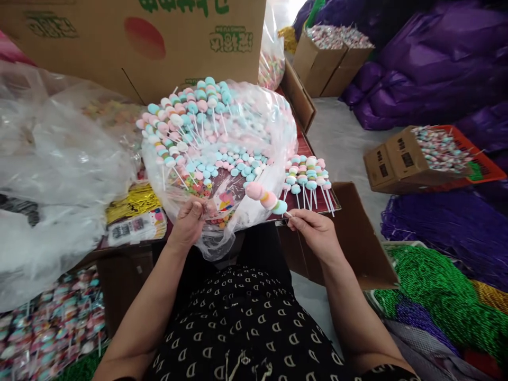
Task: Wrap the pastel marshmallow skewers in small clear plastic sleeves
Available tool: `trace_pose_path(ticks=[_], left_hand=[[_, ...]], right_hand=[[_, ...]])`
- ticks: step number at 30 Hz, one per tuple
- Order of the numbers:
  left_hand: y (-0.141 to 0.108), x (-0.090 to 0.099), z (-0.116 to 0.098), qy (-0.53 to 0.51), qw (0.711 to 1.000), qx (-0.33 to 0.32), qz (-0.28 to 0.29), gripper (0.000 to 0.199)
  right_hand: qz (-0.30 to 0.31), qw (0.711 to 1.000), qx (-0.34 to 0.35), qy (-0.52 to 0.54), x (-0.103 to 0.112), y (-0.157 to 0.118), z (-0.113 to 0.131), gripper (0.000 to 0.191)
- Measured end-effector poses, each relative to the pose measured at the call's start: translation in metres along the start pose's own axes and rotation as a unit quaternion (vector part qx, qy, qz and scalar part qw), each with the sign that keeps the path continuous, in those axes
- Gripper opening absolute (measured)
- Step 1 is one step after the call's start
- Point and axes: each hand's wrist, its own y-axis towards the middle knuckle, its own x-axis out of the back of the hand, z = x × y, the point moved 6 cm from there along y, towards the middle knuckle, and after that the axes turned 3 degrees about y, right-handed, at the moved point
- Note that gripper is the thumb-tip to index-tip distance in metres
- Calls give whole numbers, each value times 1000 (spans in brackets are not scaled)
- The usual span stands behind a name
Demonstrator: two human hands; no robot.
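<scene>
My right hand (313, 230) pinches the white stick of a candy skewer (266, 197) threaded with pink, peach and blue marshmallow-like sweets, its tip held over the bag's mouth. My left hand (188, 222) grips the rim of a transparent plastic bag (254, 127). The bag is packed with many similar pastel skewers. A loose pile of these skewers (306, 180) lies on a dark red board (304, 145) just beyond my right hand.
A large cardboard box (135, 37) stands behind the bag. Crumpled transparent plastic (51, 159) lies to the left. Cartons of sweets (416, 159) and purple sacks (428, 69) sit to the right, with green bead strands (440, 296) at lower right and packaged sweets (51, 328) at lower left.
</scene>
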Motion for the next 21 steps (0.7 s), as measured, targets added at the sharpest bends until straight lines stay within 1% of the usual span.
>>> trace_pose_path(ticks=[4,8,11,16,19,21], left_hand=[[-1,-1,-2,39,999,-14,7,48],[-2,-1,-7,66,997,-38,23,45],[-2,2,-7,72,996,-48,32,44],[-2,10,-3,121,989,-70,49,43],[-2,15,1,142,985,-70,65,41],[-2,17,0,183,977,-74,82,40]], right_hand=[[31,997,40,-57,-3,1,4,13],[39,992,49,-108,0,3,3,16],[38,990,50,-123,5,4,2,17],[47,986,38,-152,9,3,-1,18],[52,980,60,-183,10,3,3,19],[52,972,81,-215,12,3,7,19]])
